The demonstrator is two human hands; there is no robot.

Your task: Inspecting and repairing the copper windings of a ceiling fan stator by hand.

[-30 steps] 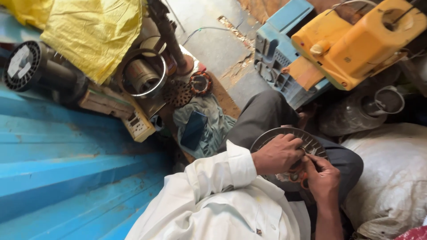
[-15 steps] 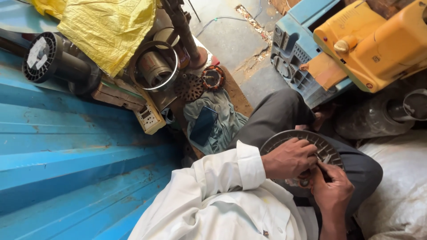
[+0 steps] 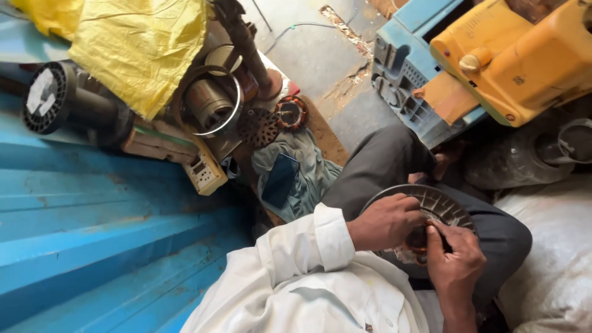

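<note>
Head view: left hand (image 3: 385, 221) lies curled over the near rim of a round, dark grey metal stator ring with radial slots (image 3: 445, 206), which rests on the lap of the person's grey-trousered leg (image 3: 382, 163). Fingers are closed down on the ring's edge and steady it. Right hand (image 3: 455, 259) sits just beside the left, at the ring's centre, fingers (image 3: 435, 237) pinched together on a small coppery-brown part of the winding; whether a tool is held there cannot be told.

Assessment of the step in hand: work appears to be on the winding inside the slots. Good practice would be to keep the left hand clamped on the rim so the ring does not roll off the thigh, and to let the right hand pull along the slot, not across it, since the slot edges could nick wire or skin. Grip should stay short and close to the core.

Surroundings, beyond the left hand: a dark rectangular phone (image 3: 280, 180) lying on a crumpled grey-green cloth (image 3: 308, 161), a small copper-wound stator (image 3: 290, 113) and a perforated rusty disc (image 3: 258, 126) on the floor. Further off, a crumpled yellow plastic sheet (image 3: 139, 46) covers motor parts. Beyond the right hand stands an orange-yellow plastic casing (image 3: 524, 55) on a blue crate (image 3: 407, 74).
</note>
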